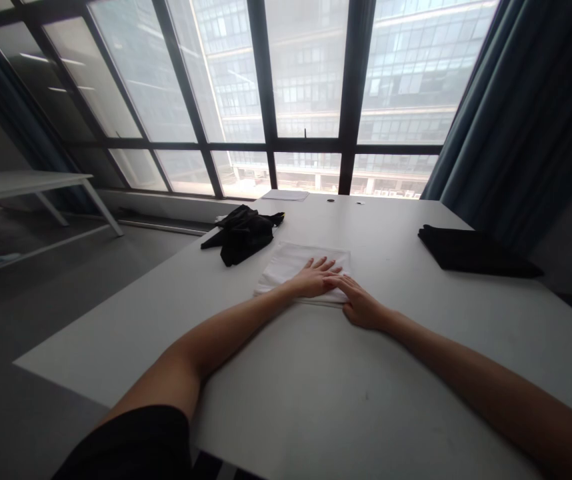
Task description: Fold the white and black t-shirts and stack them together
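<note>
A white folded cloth (283, 263) lies flat on the white table (286, 373), in the middle of the head view. My left hand (315, 277) rests on top of it, palm down with the fingers spread. At the cloth's near right corner is my right hand (361, 301), its fingers stretched toward the left hand and meeting its fingertips. The right thumb sits by the near edge of the cloth. Part of the cloth is hidden under both hands.
Crumpled black clothing (246, 233) lies at the table's left edge. A folded black cloth (476, 252) lies on the right side. At the far edge is a flat white sheet (285, 195). Another table (31, 180) stands at the left; windows and a dark blue curtain (506, 120) lie beyond.
</note>
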Motion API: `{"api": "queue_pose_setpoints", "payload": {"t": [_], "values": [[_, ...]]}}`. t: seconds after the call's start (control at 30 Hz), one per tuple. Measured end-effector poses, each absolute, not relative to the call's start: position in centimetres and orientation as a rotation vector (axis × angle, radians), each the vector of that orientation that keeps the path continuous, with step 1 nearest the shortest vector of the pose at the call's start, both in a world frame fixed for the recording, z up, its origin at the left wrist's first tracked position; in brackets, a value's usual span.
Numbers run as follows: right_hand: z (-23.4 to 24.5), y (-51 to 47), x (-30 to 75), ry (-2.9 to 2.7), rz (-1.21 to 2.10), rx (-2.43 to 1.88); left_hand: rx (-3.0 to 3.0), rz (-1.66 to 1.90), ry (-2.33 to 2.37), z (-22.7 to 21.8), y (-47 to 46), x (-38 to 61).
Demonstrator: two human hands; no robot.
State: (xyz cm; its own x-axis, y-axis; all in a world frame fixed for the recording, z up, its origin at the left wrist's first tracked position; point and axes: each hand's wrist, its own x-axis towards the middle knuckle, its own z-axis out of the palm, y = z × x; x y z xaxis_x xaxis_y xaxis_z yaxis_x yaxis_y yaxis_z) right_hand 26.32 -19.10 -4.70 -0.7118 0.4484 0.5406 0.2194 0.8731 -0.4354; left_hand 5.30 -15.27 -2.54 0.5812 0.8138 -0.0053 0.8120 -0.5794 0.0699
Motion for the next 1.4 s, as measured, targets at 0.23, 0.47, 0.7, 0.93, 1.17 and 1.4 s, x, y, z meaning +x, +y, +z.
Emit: {"api": "queue_pose_setpoints", "payload": {"t": [0.23, 0.47, 0.7, 0.93, 1.17, 1.4], "values": [[-4.8, -17.4, 27.6, -1.984, 0.611, -0.666, 2.698, 0.096, 1.196, -2.0, -16.9, 6.6], [-6.0, -13.4, 28.1, -1.902, 0.549, -1.019, 2.871, 0.178, 0.931, -2.3, -20.8, 7.9], [-5.4, -8.2, 25.8, -2.378, 0.547, -1.269, 2.946, 0.177, 0.883, -2.2, -20.8, 7.3], [-5.5, -5.5, 26.1, -2.474, 0.292, -1.441, 2.891, 0.124, 0.876, -2.1, -20.9, 7.4], [-5.8, -5.8, 26.3, -2.374, 0.289, -1.484, 2.632, 0.215, 1.159, 0.3, -15.5, 4.0], [-6.0, -5.8, 26.3, -2.345, 0.284, -1.477, 2.364, 0.153, 1.973, -1.8, -10.3, -3.5]]}}
